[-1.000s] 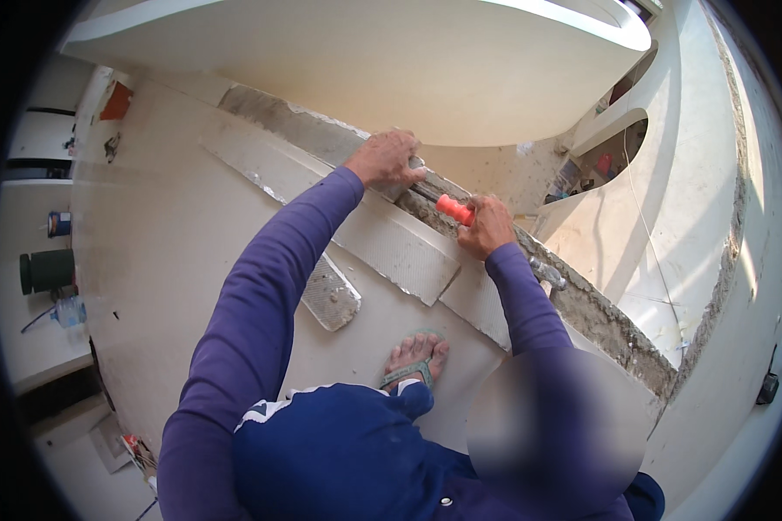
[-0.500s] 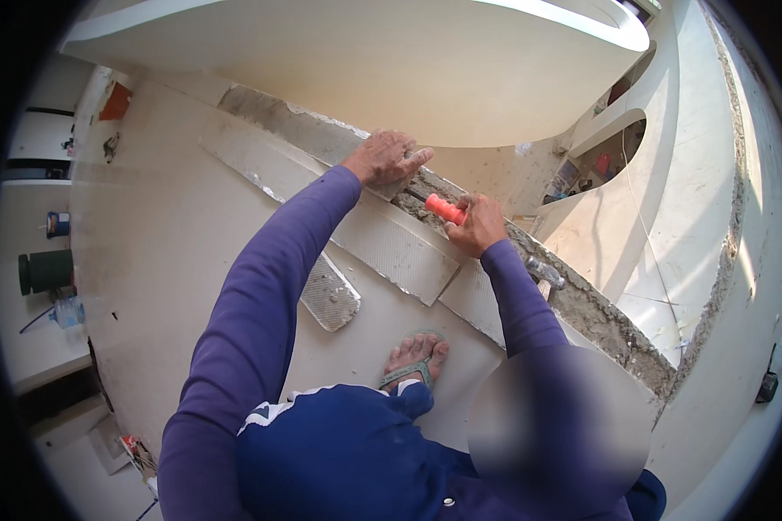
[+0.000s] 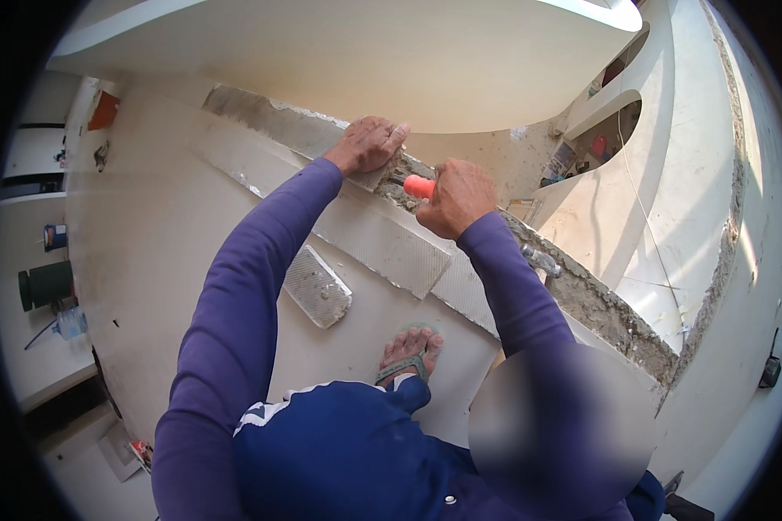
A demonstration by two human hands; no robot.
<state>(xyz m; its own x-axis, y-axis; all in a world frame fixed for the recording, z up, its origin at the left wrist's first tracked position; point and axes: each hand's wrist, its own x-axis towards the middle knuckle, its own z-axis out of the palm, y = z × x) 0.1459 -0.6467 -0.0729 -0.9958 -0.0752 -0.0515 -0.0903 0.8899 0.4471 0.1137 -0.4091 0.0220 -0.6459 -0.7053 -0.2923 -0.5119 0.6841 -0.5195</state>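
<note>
My right hand point(image 3: 460, 195) is wrapped round the red grip of a tool point(image 3: 418, 187). Its thin dark shaft points left into the rough mortar strip point(image 3: 402, 198) beside a tile; the tip is hard to make out. My left hand point(image 3: 369, 145) curls over the upper edge of that pale tile point(image 3: 372, 176), at its right end, fingertips partly hidden behind it. Just below lies another ribbed tile piece point(image 3: 391, 247). A hammer point(image 3: 540, 259) rests on the broken mortar to the right of my right forearm, its handle mostly covered by the sleeve.
A loose tile offcut point(image 3: 318, 286) lies on the pale floor near my sandalled foot point(image 3: 410, 352). A curved cream wall point(image 3: 347, 65) rises beyond the strip. To the right, a rough broken edge point(image 3: 617, 317) runs along the strip. A green container point(image 3: 47, 285) stands at far left.
My right hand has shifted left and up and turned its back upward, covering more of the red grip. My left hand stays on the tile. The whole view has shifted slightly.
</note>
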